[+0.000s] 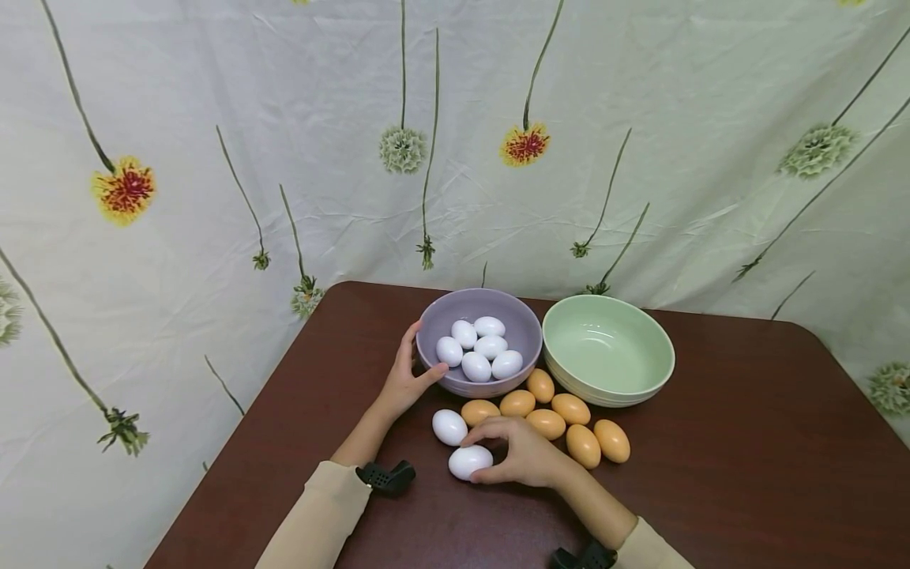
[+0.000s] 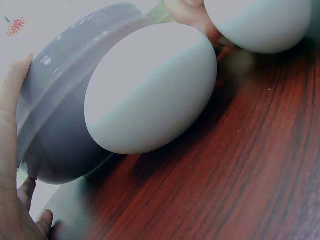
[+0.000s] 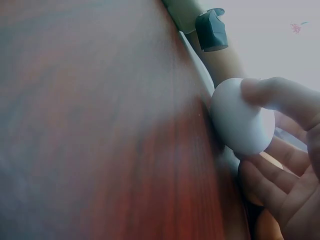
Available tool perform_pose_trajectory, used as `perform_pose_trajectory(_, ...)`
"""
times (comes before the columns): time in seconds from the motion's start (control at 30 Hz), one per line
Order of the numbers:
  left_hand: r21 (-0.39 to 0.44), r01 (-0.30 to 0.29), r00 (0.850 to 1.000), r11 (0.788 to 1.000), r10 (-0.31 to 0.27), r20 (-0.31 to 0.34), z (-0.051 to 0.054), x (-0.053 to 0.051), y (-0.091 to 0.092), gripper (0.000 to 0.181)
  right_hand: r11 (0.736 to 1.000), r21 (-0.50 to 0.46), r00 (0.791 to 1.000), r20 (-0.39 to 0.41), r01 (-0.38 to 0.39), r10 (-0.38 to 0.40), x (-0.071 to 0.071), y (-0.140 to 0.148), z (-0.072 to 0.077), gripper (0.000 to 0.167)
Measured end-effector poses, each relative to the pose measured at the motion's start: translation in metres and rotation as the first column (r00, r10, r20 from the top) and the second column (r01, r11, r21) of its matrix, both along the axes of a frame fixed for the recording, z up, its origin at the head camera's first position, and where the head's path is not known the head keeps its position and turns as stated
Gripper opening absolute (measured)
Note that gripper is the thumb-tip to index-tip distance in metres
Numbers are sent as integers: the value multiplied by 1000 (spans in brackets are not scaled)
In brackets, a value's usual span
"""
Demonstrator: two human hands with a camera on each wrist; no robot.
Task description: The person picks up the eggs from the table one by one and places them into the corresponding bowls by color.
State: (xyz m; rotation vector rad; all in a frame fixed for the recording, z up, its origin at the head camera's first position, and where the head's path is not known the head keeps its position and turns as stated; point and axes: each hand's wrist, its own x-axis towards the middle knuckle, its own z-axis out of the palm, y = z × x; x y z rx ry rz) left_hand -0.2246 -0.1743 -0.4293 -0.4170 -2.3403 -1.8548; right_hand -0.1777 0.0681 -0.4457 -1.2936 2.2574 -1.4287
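Note:
The left hand (image 1: 407, 385) grips the left rim of a purple bowl (image 1: 475, 386), thumb at the front rim; several white eggs (image 1: 490, 346) lie inside it. In the left wrist view the fingers lie along the side of the purple bowl (image 2: 65, 135). The right hand (image 1: 522, 456) pinches a white egg (image 1: 470, 463) between thumb and fingers on the table. That egg (image 3: 240, 117) shows in the right wrist view with the thumb on it. Another white egg (image 1: 449, 427) lies just behind it, in front of the bowl.
Several orange eggs (image 1: 546, 424) lie on the table between the right hand and the bowls. A green bowl (image 1: 607, 348) with nothing in it stands to the right of the purple one. The dark brown table (image 1: 746, 442) ends at a flowered cloth (image 1: 341, 142).

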Motion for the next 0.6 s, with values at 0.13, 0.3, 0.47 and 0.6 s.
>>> perform_pose_trajectory(0.13, 2, 4, 1000, 1000, -4, 1, 0, 0, -1, 87, 999, 34, 1000, 18, -6, 6, 1, 1, -3, 38)
perform_pose_trajectory(0.3, 0, 3, 1000, 1000, -3, 2, -1, -1, -1, 87, 999, 53, 999, 54, -3, 1, 3, 0, -1, 41)
perform_pose_trajectory(0.47, -1, 6, 1000, 1000, -6, 4, -1, -1, -1, 87, 999, 38, 997, 80, -2, -2, 8, -1, 9, 40)
perform_pose_trajectory(0.6, -1, 18, 1000, 1000, -18, 2, -1, -1, -1, 87, 1000, -3, 991, 136, -4, 4, 11, -2, 16, 39)
